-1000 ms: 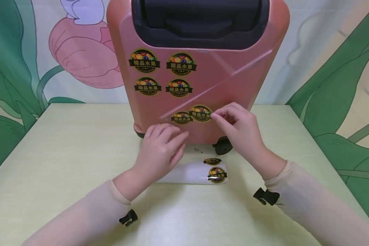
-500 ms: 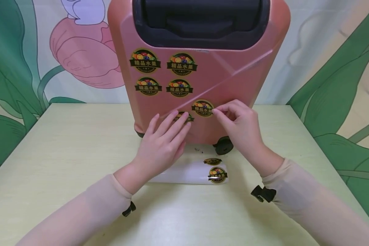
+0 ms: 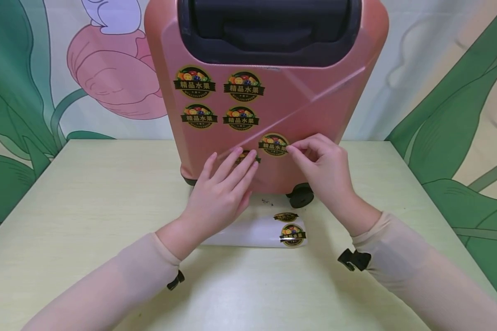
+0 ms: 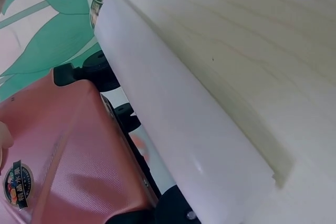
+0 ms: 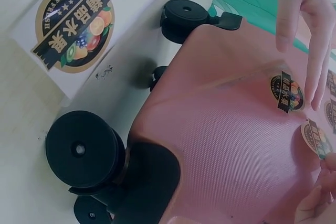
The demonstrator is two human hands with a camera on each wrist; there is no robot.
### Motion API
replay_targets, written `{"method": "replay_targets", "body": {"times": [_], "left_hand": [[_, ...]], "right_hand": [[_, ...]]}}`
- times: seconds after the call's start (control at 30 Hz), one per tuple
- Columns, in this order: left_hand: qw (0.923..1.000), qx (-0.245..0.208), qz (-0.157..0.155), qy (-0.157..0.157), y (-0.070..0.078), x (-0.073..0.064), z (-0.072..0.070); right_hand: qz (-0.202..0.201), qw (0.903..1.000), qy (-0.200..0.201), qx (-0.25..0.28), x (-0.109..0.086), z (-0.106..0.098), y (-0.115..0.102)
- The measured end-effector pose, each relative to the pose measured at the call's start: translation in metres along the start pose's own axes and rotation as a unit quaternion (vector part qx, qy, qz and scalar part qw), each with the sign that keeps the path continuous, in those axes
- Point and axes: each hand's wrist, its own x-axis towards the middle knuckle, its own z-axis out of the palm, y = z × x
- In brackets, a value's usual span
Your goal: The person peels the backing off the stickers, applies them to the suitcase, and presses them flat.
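The right hand pinches the right edge of a round black-and-gold paper sticker with a fruit picture, thumb and fingers together on it. That sticker is against or just off the lower front of a pink hard-shell suitcase; the head view cannot settle which, though in the right wrist view it looks tilted from the shell.

What has changed over the last second: the sticker has shifted up and to the right, so it no longer overlaps the matching lower sticker — and the left hand, curled below then, now reaches over that lower one with its fingers straight and slightly apart. Whether those fingertips touch the shell is hard to tell. I read this as the placement being adjusted, with the pinched sticker not yet pressed flat.

Four more matching stickers sit flat in two rows at the suitcase's upper left. Below, on the pale wooden tabletop, lies a curved, glossy white backing sheet with two stickers at its right end.
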Motion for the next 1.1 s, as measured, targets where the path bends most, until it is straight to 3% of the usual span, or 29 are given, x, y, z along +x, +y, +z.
{"method": "replay_targets", "body": {"times": [0.8, 1.1], "left_hand": [[0.9978, 0.051, 0.041, -0.008, -0.008, 0.007, 0.008], [0.9962, 0.066, 0.044, -0.035, -0.01, 0.011, 0.01]], "right_hand": [[-0.007, 0.9998, 0.017, 0.002, -0.001, 0.004, 0.005], [-0.01, 0.9998, 0.019, -0.002, -0.001, 0.005, 0.004]]}}
